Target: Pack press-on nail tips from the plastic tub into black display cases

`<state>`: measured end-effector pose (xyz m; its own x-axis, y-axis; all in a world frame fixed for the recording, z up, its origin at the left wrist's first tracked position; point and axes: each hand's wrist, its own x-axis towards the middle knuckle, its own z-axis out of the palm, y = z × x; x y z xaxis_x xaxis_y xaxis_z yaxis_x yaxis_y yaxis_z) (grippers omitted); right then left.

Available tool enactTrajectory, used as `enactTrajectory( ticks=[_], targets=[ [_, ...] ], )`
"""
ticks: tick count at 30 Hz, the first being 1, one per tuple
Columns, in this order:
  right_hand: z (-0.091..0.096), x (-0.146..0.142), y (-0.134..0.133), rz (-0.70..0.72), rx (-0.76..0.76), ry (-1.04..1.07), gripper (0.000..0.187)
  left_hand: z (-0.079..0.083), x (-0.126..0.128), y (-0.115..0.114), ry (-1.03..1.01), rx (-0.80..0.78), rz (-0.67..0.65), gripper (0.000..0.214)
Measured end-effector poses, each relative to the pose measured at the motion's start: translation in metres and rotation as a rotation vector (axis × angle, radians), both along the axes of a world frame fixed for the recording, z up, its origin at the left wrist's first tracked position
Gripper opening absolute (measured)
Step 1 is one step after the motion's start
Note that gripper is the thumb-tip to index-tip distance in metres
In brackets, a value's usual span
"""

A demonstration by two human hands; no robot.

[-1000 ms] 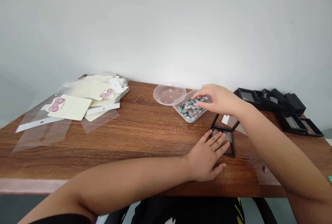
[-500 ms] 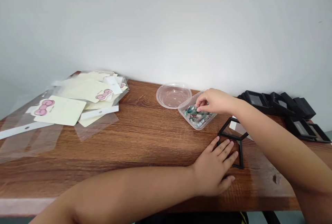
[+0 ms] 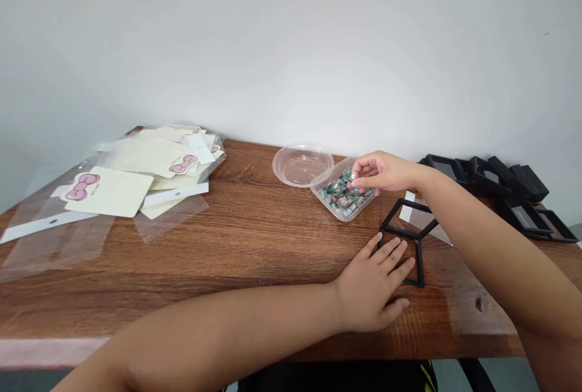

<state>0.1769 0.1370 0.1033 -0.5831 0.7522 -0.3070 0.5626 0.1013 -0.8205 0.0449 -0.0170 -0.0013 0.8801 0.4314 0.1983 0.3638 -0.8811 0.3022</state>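
Note:
My left hand [image 3: 375, 283] lies flat on the wooden table [image 3: 254, 246], fingers spread, its fingertips resting on the lower half of an open black frame case [image 3: 409, 237]. My right hand [image 3: 379, 172] hovers over a clear plastic tub [image 3: 343, 197] of small green and silver pieces. Its fingers are pinched on one small piece at the tub's rim. A small white slip [image 3: 406, 212] lies just behind the case.
A clear round lid [image 3: 301, 165] sits left of the tub. Cream cards with pink bows [image 3: 109, 192] and clear sleeves [image 3: 59, 240] cover the table's left end. Several black frame cases [image 3: 495, 183] are piled at the right, near the wall.
My right hand has closed its fingers into a pinch in the tub and lifted slightly. The left hand stays flat on the case. The view has shifted a little.

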Motion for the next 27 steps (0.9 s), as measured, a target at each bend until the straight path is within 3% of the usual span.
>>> enactTrajectory(
  ticks=[9,17,23,27],
  targets=[
    [0.001,0.0,0.002,-0.041,-0.077,0.008,0.025,-0.003,0.001,-0.001,-0.012,0.005,0.003,0.065],
    [0.004,0.004,0.005,-0.051,-0.04,0.065,0.056,-0.001,0.0,-0.001,-0.006,0.009,0.005,0.065],
    [0.007,0.01,0.003,-0.087,0.021,0.08,0.025,-0.003,0.0,-0.001,-0.004,0.024,0.01,0.065],
    [0.018,0.012,-0.014,-0.093,0.227,0.191,0.015,-0.003,0.0,-0.001,0.002,0.028,0.012,0.065]
  ],
)
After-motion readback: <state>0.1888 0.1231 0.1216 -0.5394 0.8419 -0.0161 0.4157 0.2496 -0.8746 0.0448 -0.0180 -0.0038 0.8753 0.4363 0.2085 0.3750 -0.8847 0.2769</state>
